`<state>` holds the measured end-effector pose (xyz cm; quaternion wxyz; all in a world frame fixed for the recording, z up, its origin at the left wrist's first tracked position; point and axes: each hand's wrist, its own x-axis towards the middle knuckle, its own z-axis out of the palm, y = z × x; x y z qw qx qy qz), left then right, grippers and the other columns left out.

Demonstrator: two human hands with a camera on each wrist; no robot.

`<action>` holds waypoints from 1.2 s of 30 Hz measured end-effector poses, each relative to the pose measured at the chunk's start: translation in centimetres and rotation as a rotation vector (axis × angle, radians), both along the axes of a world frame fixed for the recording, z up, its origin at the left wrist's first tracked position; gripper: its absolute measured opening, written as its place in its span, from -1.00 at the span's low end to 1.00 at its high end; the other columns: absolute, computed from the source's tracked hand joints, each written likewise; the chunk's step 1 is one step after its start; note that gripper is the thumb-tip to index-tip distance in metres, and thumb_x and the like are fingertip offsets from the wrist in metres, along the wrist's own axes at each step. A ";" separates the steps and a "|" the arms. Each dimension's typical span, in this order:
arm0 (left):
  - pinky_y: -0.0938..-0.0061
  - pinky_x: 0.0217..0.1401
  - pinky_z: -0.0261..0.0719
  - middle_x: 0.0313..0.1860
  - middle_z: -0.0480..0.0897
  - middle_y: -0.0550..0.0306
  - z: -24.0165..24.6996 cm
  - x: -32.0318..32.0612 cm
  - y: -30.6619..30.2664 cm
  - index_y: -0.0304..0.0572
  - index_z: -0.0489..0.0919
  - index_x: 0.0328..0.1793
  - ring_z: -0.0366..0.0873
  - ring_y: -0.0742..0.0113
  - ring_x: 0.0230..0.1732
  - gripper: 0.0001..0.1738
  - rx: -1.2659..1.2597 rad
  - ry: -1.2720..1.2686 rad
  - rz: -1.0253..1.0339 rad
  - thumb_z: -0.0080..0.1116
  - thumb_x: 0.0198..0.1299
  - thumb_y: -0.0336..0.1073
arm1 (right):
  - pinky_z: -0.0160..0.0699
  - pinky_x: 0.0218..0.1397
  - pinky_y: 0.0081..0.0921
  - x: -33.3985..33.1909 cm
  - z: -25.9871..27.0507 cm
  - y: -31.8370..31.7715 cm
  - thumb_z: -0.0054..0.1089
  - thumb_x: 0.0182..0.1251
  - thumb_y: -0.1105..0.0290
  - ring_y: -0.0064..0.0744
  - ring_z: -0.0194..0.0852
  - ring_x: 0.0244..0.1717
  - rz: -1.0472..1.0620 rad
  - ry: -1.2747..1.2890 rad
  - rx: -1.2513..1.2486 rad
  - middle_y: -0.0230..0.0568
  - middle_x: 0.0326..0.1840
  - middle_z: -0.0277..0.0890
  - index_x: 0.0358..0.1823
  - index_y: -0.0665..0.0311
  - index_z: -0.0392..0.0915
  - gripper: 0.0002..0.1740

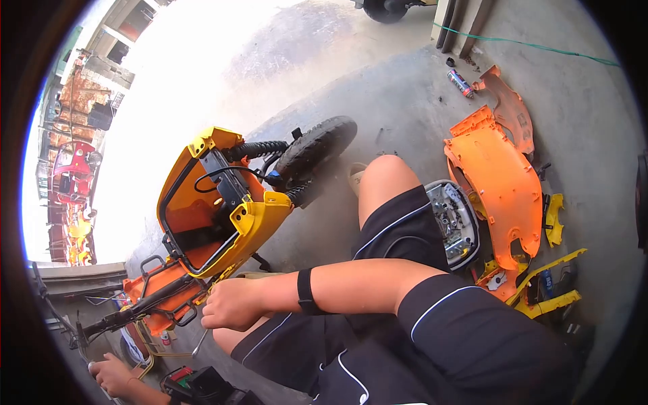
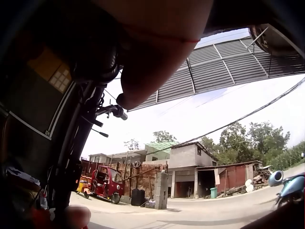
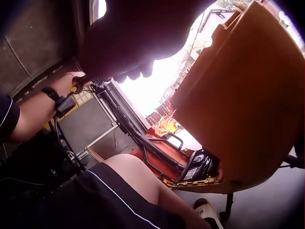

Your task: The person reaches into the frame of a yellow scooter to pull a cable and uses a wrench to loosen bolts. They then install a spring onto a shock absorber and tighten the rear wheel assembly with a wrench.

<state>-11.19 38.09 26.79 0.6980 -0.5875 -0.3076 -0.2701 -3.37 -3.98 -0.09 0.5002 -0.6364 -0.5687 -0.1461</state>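
Observation:
A partly stripped scooter with a yellow body shell (image 1: 260, 219) stands before the person, its black tyre (image 1: 316, 150) at the far end. The right hand (image 1: 233, 304) has its fingers curled round a slim metal tool (image 1: 198, 345), whose shiny end points down. Seen from the right wrist, that hand is a dark shape above the scooter's black frame tube (image 3: 121, 114). At lower left, the left hand (image 1: 113, 375) grips the end of the handlebar (image 1: 92, 365). The right wrist view also has this left hand (image 3: 71, 81) by the bar. Its fingers are mostly hidden in the left wrist view.
Orange panels (image 1: 496, 182) and yellow trim strips (image 1: 550, 280) lie on the floor at right. Beside the person's knee sits a grey tray (image 1: 455, 219) of small metal parts. A spray can (image 1: 460, 83) lies farther off. A red three-wheeler (image 2: 105, 183) stands outside.

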 end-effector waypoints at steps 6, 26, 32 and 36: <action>-0.11 -0.28 0.74 -0.09 0.66 -0.43 -0.5 2.2 -1.1 0.12 0.38 0.37 0.74 -0.37 -0.16 -0.34 -0.244 -0.089 0.061 0.01 0.28 0.29 | 0.57 -0.37 -0.09 -0.1 0.1 -9.8 0.23 0.12 0.28 0.02 0.67 -0.43 0.049 0.057 -0.225 -0.16 -0.53 0.61 -0.40 0.22 0.56 -0.83; 0.08 0.48 0.36 0.34 0.55 -0.21 -13.0 8.5 -19.4 -0.31 0.50 0.38 0.48 -0.14 0.40 -0.53 -1.042 0.379 -0.868 0.09 0.42 -0.27 | 0.68 0.04 -0.20 4.1 -10.7 -10.5 0.31 0.25 0.20 -0.22 0.72 0.11 0.117 0.485 -1.493 -0.32 0.08 0.76 0.05 -0.02 0.79 -0.66; 0.19 0.38 0.46 0.18 0.65 -0.17 -23.4 13.3 -32.0 -0.36 0.59 0.24 0.58 -0.05 0.27 -0.66 -1.652 0.247 -1.261 0.04 0.49 -0.29 | 0.67 0.12 -0.21 4.6 -20.5 -12.6 0.32 0.30 0.22 -0.18 0.71 0.16 -0.160 0.720 -1.450 -0.25 0.13 0.73 0.10 0.04 0.76 -0.65; 0.34 0.04 0.63 -0.11 0.77 -0.05 -27.6 15.1 -34.1 -0.33 0.67 0.07 0.73 0.15 -0.09 -0.71 -2.051 0.146 -1.110 0.03 0.50 -0.29 | 0.63 0.22 -0.26 5.9 -20.5 -14.4 0.19 0.37 0.39 -0.16 0.69 0.24 -0.440 1.007 -1.342 -0.23 0.23 0.70 0.16 0.07 0.74 -0.64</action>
